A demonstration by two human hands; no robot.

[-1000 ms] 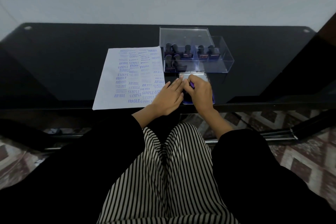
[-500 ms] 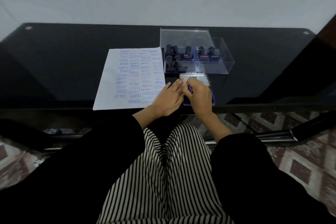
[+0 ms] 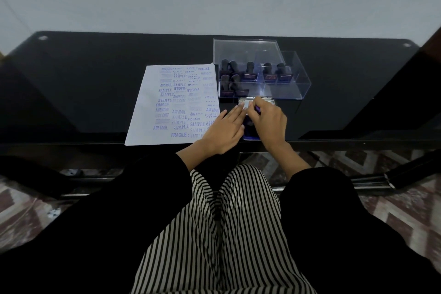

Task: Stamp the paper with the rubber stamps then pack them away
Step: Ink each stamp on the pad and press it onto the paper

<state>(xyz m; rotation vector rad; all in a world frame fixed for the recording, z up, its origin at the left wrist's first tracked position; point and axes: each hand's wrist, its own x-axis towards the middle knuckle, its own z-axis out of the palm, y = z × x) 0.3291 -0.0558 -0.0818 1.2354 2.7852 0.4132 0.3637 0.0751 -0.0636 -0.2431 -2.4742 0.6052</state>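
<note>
Ink pad (image 3: 249, 132): on black desk (image 3: 95, 93), near front edge; silver lid (image 3: 245, 103) raised at its far side. Right hand (image 3: 268, 122): fingers curled over pad, pinching lid. Left hand (image 3: 224, 132): flat, fingers extended, touching pad's left side. Stamped paper (image 3: 171, 105): left of pad. Rubber stamps (image 3: 248, 71): upright inside clear box (image 3: 293, 79), behind pad.

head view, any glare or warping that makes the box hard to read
Head view: a bright glare patch sits on the clear box front wall; wide-angle lens bows the table edges; stamps inside are dim, their labels illegible.
</note>
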